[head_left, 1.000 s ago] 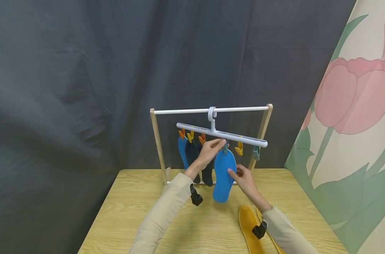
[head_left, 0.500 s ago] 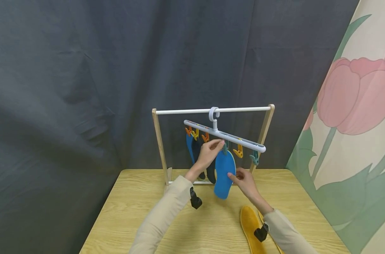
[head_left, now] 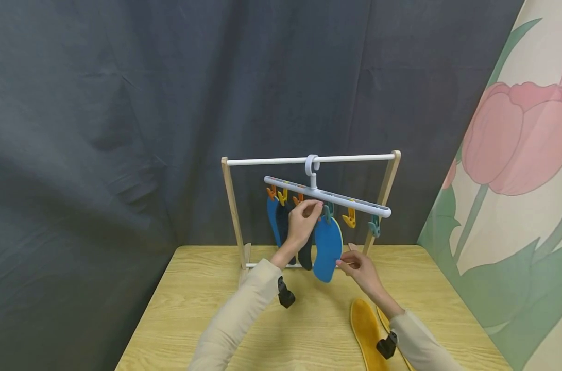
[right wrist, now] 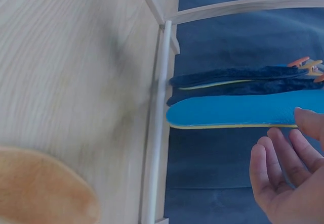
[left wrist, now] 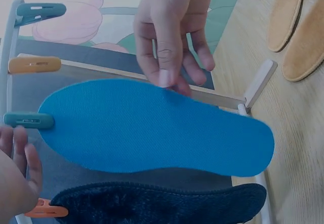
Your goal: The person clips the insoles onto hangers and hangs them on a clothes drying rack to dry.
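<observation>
Left hand (head_left: 303, 224), fingers loosely bent, just beside the teal clip (left wrist: 43, 120), seemingly holding nothing; right hand (head_left: 363, 272) pinching the side edge of the blue insole (head_left: 328, 250), which hangs from that clip on the tilted hanger (head_left: 355, 204); step in hand looks like clipping up this insole, nearly done; next move likely calls for letting go gently, then bringing a mustard insole (head_left: 365, 327) from the table (head_left: 206, 314) to the bare yellow clip (head_left: 350, 220).

The wood-grain table (head_left: 202, 324) bears a rack (head_left: 232, 206) — and two tan insoles (head_left: 365, 330).
</observation>
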Available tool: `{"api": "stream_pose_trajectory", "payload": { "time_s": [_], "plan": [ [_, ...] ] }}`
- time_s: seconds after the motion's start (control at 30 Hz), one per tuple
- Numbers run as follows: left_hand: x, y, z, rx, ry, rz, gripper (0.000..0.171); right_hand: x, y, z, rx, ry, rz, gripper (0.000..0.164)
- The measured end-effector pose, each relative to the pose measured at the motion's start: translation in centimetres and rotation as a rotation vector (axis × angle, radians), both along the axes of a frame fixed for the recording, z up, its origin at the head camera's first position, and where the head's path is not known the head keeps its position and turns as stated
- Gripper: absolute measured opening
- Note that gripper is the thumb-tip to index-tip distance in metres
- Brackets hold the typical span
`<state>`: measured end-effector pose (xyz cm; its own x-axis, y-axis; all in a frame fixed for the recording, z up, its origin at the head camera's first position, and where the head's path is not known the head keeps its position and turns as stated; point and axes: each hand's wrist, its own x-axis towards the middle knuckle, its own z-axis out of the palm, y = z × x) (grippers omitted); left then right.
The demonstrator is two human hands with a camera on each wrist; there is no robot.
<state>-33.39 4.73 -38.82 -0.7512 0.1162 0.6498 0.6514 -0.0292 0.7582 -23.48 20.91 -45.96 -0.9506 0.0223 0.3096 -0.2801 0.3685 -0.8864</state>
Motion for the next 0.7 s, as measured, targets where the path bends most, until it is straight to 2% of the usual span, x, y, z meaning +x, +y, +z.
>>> {"api": "stream_pose_trajectory", "payload": {
  "time_s": [0.13,0.2,0.3,0.43,0.57,0.7],
  "plan": [
    [1.1,0.1,0.7,0.014,0.004,-0.124,0.022,-0.5,1.2,-2.0,0.019,-0.010,-0.008,0.027],
    [1.8,0.1,1.2,0.000,0.025,-0.160,0.021,-0.6,1.8,-3.1,0.027,-0.007,-0.012,0.028],
    [2.7,0.2,1.8,-0.030,0.061,-0.180,0.019,-0.6,2.3,-4.4,0.027,-0.003,-0.022,0.027],
    [3.1,0.6,2.1,-0.078,0.074,-0.196,0.018,-0.3,3.0,-5.9,0.070,-0.007,-0.047,0.025],
    [3.2,1.2,2.0,-0.129,0.039,-0.239,0.022,0.3,3.2,-6.9,0.115,-0.032,-0.076,0.022],
    [3.3,1.8,1.8,-0.191,-0.002,-0.283,0.029,0.8,3.4,-7.7,0.087,-0.097,-0.097,0.020]
  ]
}}
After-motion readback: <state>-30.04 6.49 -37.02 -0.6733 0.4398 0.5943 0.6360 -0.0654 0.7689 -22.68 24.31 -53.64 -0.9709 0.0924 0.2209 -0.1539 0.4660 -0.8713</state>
